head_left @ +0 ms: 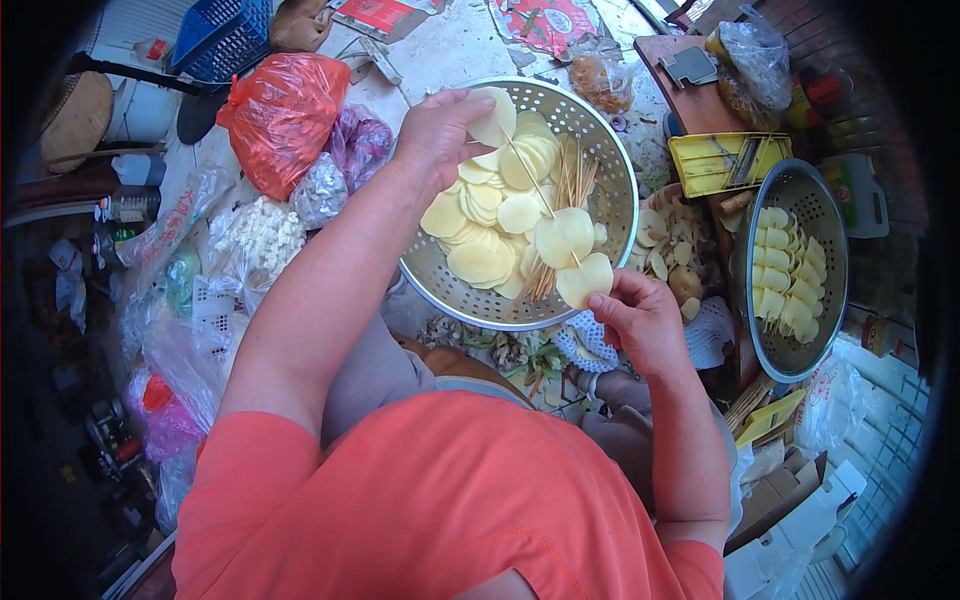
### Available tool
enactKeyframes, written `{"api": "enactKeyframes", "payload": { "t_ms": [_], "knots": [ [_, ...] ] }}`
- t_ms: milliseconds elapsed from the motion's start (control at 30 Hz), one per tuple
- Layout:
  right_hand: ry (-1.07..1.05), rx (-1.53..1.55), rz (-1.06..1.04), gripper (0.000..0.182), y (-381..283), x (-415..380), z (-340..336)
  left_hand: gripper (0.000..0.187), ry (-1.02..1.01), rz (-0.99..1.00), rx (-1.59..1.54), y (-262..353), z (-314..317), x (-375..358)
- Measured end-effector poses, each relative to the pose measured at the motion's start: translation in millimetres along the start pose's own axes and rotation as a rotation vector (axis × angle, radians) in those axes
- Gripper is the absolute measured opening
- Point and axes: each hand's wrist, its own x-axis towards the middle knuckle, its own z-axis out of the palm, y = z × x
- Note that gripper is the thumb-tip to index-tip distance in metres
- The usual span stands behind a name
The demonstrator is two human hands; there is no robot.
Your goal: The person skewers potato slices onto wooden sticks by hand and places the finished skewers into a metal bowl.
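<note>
My left hand (435, 140) pinches a pale potato slice (492, 117) at the upper end of a thin wooden skewer (531, 177). Farther down the skewer sits another potato slice (564, 238). At the lower end, my right hand (642, 312) has its thumb and fingers closed on a further slice (585, 281). All this is held over a perforated metal colander (462, 291), which contains a heap of loose potato slices (480, 255) and a bundle of bare skewers (580, 185) on its right side.
A second colander (842, 290) on the right holds skewered potato slices (790, 275). Beside it lies a yellow slicer (728, 160). Peelings (668, 240) lie right of the near colander. At left are a red plastic bag (285, 120), white cauliflower pieces (255, 238) and a blue basket (222, 40).
</note>
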Motion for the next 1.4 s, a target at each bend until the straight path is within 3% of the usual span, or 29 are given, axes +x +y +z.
{"api": "enactKeyframes", "payload": {
  "t_ms": [200, 333, 600, 733, 900, 1167, 1233, 1267, 1333, 1400],
  "knots": [
    [0.039, 0.015, 0.047, 0.009, -1.5, 0.0, -3.7, 0.026, -0.143, 0.083, 0.347, 3.9, 2.5, -6.5],
    [0.065, 0.021, 0.025, 0.011, 0.2, 0.9, -2.1, 0.024, -0.215, 0.012, 0.246, -0.5, 5.8, -11.7],
    [0.034, -0.017, -0.056, 0.01, 4.5, 0.6, 2.1, 0.02, -0.109, -0.036, 0.026, -2.2, 5.3, -8.4],
    [0.051, -0.083, -0.076, 0.01, 8.0, 0.6, 4.4, 0.018, -0.119, -0.09, 0.037, 1.7, 5.3, -10.4],
    [0.092, 0.025, -0.052, 0.012, 7.9, 4.7, 9.0, 0.018, -0.294, -0.173, 0.261, -7.8, 18.5, -25.1],
    [0.163, 0.034, -0.047, 0.012, -1.4, 5.3, 3.1, 0.022, -0.264, -0.16, 0.291, -20.3, 21.1, -21.9],
    [0.204, 0.028, -0.039, 0.013, -2.8, 4.4, -0.1, 0.027, -0.072, 0.04, 0.622, -26.8, 17.5, -12.9],
    [0.194, 0.05, -0.057, 0.013, -1.6, 4.5, -2.4, 0.027, -0.075, 0.043, 0.621, -35.4, 11.0, -9.0],
    [0.187, 0.071, -0.081, 0.013, -0.7, 4.4, -4.5, 0.033, -0.189, 0.231, 1.514, -52.0, -1.6, -0.9],
    [0.15, 0.075, -0.075, 0.013, 0.6, 3.0, -3.3, 0.034, -0.225, 0.224, 1.673, -60.8, 1.5, -15.5]
  ]
}}
